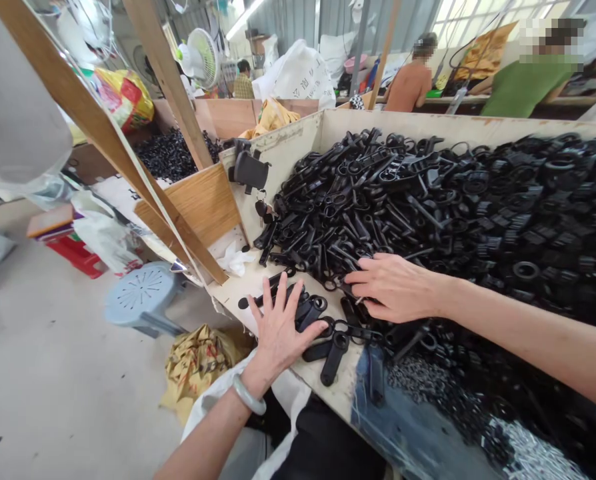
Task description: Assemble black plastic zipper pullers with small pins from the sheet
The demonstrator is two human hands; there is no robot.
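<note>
A large heap of black plastic parts [453,200] with rings and long handles fills the wooden tray-like table [298,140]. My left hand [281,327] lies open with fingers spread flat on a few black pieces [311,310] near the table's front left corner. A pale bangle [248,395] sits on that wrist. My right hand [395,287] rests palm down at the near edge of the heap, fingers curled together over some black parts; what they grip is hidden. One loose black piece [334,357] lies at the table's front edge.
A grey plastic stool [143,297] and a crumpled yellow bag [198,360] sit on the floor at left. Slanted wooden beams [118,153] cross the left side. A second bin of black parts [171,153] lies behind. Small metal pieces [533,453] pile at bottom right. Other people work at the back.
</note>
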